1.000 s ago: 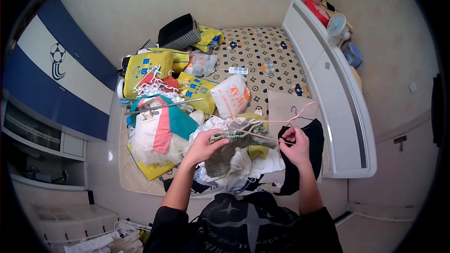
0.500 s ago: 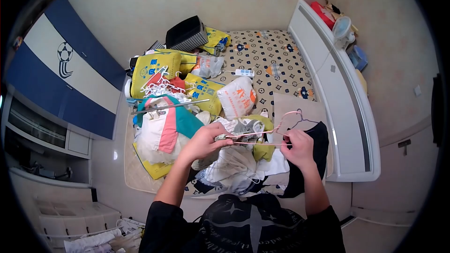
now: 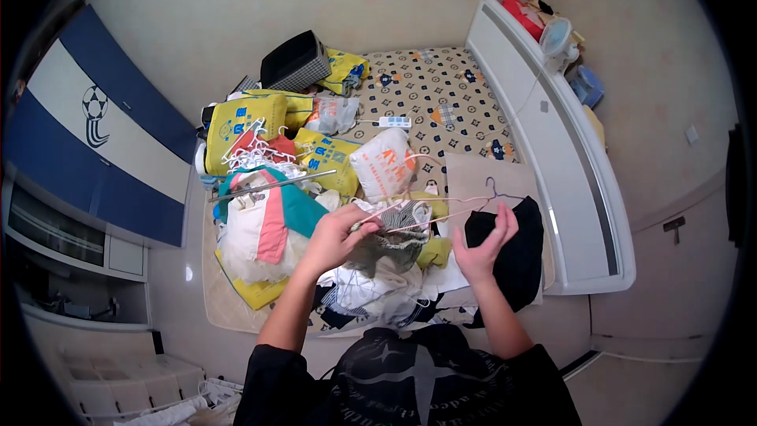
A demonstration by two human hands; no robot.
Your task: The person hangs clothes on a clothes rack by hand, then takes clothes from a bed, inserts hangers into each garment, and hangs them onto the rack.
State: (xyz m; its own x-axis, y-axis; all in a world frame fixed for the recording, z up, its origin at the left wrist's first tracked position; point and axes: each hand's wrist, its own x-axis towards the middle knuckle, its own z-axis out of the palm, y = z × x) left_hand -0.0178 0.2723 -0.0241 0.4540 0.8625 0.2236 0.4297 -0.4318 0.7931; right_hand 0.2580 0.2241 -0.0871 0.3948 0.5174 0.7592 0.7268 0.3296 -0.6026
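Note:
My left hand [image 3: 337, 237] is closed on one end of a thin pink clothes hanger [image 3: 451, 216], with cloth bunched at the fingers. A grey-green garment with a striped part [image 3: 386, 251] hangs below the hanger beside that hand. My right hand [image 3: 487, 244] is open, thumb and fingers apart, just below the hanger's other end and apart from it. Under and beyond the right hand lies a black garment [image 3: 512, 248] on a purple hanger [image 3: 492, 187]. White clothes [image 3: 378, 288] are heaped on the bed below my hands.
White hangers [image 3: 256, 150] are piled at the left, near a metal rod [image 3: 276, 185] and a white, pink and green garment [image 3: 272, 225]. Yellow bags [image 3: 327, 159], a white plastic bag [image 3: 384, 164], a power strip [image 3: 394, 121] and a black basket [image 3: 296, 63] lie on the bed.
My right hand has let go of the pink hanger and opened. The grey-green garment now hangs more spread out near my left hand. The whole view has shifted slightly.

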